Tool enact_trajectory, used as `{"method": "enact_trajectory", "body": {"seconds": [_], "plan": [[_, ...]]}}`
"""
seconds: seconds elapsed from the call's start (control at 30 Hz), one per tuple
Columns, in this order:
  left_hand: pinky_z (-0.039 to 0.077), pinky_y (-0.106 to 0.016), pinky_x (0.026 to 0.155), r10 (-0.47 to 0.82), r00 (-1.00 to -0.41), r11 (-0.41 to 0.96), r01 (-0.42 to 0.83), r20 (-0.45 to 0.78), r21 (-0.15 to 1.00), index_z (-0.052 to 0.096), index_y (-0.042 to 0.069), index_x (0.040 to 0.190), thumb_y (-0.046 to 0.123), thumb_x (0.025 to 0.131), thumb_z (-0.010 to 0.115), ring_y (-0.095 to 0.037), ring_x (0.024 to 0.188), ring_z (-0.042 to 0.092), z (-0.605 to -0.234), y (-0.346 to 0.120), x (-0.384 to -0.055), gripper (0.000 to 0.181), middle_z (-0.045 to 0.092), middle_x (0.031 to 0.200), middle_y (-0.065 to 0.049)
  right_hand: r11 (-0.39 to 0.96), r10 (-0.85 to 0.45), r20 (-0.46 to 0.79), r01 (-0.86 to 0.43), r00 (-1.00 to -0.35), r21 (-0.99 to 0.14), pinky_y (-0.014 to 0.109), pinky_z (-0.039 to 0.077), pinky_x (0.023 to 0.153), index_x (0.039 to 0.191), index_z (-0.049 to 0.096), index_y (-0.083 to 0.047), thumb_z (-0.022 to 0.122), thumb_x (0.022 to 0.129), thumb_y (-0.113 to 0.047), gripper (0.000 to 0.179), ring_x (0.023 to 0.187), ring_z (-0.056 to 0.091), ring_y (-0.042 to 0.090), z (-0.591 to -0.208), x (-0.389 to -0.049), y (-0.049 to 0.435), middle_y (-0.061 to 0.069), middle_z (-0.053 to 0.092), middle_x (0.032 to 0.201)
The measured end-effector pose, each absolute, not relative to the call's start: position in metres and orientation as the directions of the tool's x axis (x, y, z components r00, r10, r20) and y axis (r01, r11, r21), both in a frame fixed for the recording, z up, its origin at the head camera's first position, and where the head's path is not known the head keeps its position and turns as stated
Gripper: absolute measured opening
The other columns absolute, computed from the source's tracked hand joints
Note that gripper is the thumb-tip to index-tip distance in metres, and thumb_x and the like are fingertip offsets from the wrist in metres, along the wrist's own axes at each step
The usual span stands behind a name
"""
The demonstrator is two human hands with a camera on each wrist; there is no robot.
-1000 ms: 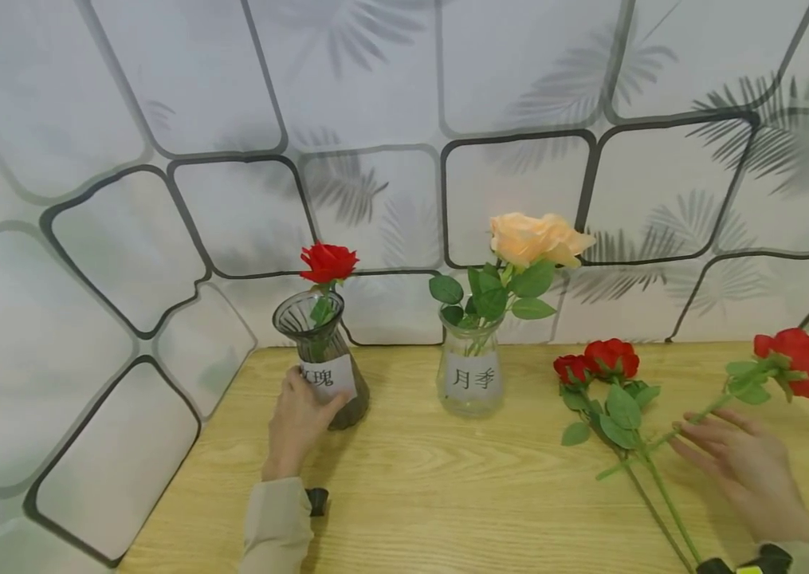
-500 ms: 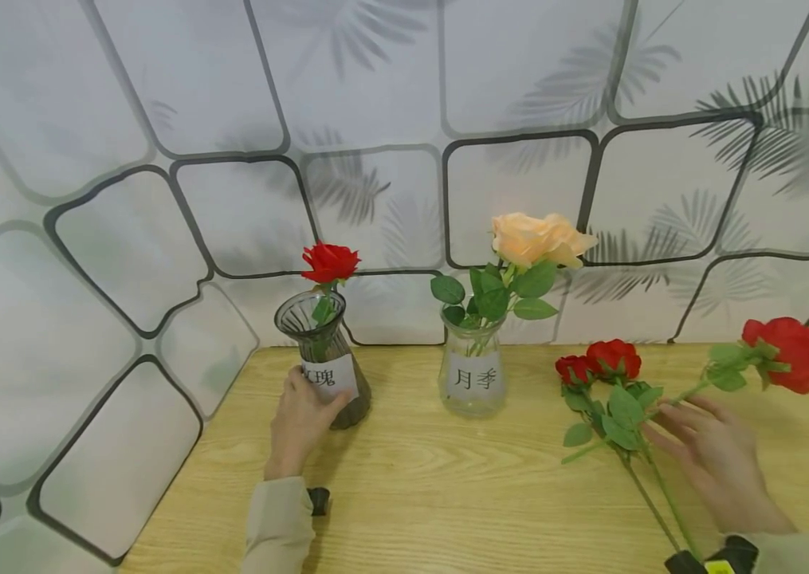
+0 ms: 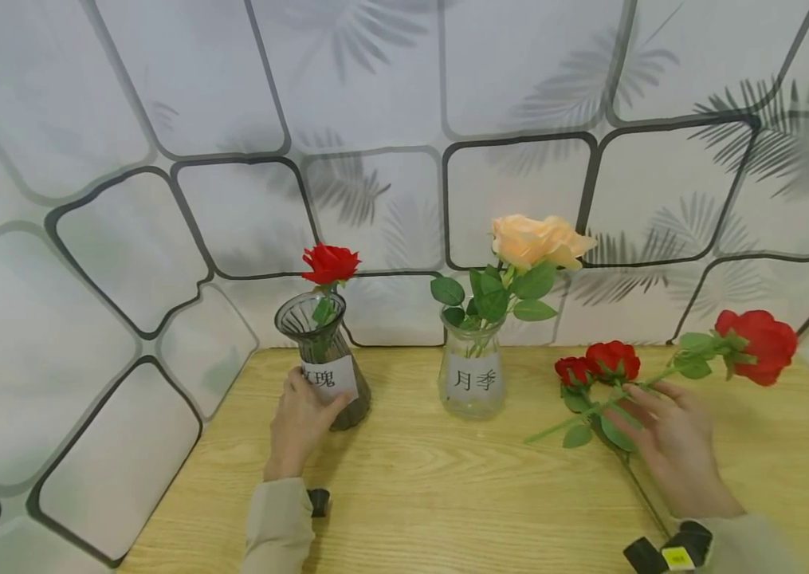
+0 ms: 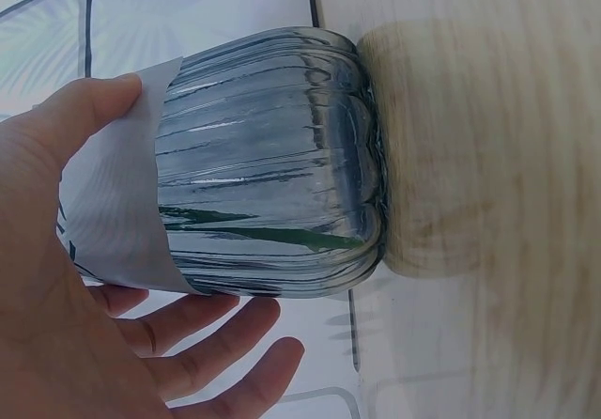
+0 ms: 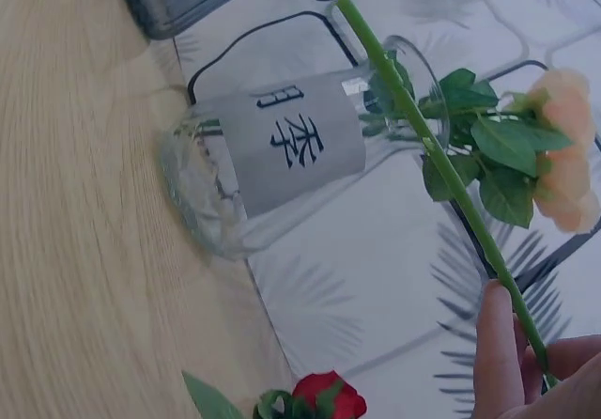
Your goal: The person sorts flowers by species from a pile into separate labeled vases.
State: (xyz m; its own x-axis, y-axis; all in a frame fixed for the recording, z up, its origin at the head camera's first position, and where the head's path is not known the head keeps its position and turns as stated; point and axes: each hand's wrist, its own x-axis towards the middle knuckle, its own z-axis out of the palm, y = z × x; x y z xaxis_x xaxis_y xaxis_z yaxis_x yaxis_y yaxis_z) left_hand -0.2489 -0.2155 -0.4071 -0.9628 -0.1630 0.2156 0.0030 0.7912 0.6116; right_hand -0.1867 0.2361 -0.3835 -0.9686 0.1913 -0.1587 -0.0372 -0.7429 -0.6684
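My left hand (image 3: 302, 422) holds the grey ribbed glass vase (image 3: 352, 410), thumb on its paper label and fingers along the other side. One red rose (image 3: 330, 263) stands in that vase, and its green stem shows through the glass in the left wrist view. My right hand (image 3: 673, 446) pinches the green stem of another red rose (image 3: 759, 347) between thumb and fingers. The bloom points right and the cut stem end points left, above the table. In the right wrist view the stem (image 5: 451, 179) crosses in front of the clear vase (image 5: 211, 189).
The clear labelled vase stands mid-table with a peach rose (image 3: 540, 241) and green leaves. Red roses (image 3: 612, 360) lie on the wooden table (image 3: 433, 494) beneath my right hand, partly covered by it. A patterned wall (image 3: 375, 207) rises behind the table.
My right hand has moved left with the red rose, whose stem end now reaches nearer the clear vase. My left hand stays on the grey vase.
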Motion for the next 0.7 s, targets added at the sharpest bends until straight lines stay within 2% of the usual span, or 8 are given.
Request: {"method": "enact_trajectory", "body": {"seconds": [0.13,0.33,0.57,0.7], "plan": [[0.050,-0.060,0.086,-0.163,-0.963,0.789,0.003,0.214,0.614,0.027,-0.010,0.145,0.047,0.089,0.075,-0.045,0.109,0.058,-0.407,-0.215,-0.249,0.093,0.049,0.125,-0.031,-0.736,0.188,-0.174,-0.022,-0.967,-0.677,0.042,0.060,0.076,0.111,0.035,-0.014,0.054,0.100,0.006,0.030,0.079,0.067,0.019,-0.378,-0.189,0.223,0.003,0.059,0.095],[0.050,-0.060,0.087,-0.164,-0.963,0.789,0.001,0.213,0.614,0.027,-0.010,0.145,0.047,0.088,0.075,-0.045,0.110,0.058,-0.408,-0.216,-0.249,0.093,0.049,0.126,-0.031,-0.757,0.190,-0.172,-0.032,-0.967,-0.653,0.043,0.060,0.076,0.100,0.043,-0.015,0.057,0.099,0.005,0.025,0.079,0.065,0.022,-0.373,-0.193,0.203,0.003,0.060,0.093],[0.050,-0.060,0.087,-0.161,-0.963,0.786,0.008,0.218,0.618,0.027,-0.010,0.145,0.047,0.088,0.076,-0.044,0.110,0.058,-0.409,-0.216,-0.250,0.094,0.049,0.126,-0.031,-0.803,0.171,-0.240,0.006,-0.956,-0.596,0.044,0.060,0.075,0.099,0.043,-0.015,0.056,0.100,0.004,0.023,0.075,0.064,0.020,-0.367,-0.195,0.180,0.004,0.060,0.091],[0.051,-0.060,0.086,-0.157,-0.963,0.788,0.012,0.220,0.616,0.027,-0.010,0.145,0.047,0.088,0.076,-0.044,0.109,0.058,-0.409,-0.216,-0.250,0.094,0.049,0.125,-0.030,-0.817,0.179,-0.235,-0.011,-0.955,-0.577,0.044,0.061,0.073,0.099,0.042,-0.015,0.055,0.100,0.004,0.023,0.071,0.063,0.019,-0.365,-0.195,0.169,0.004,0.062,0.087]]}}
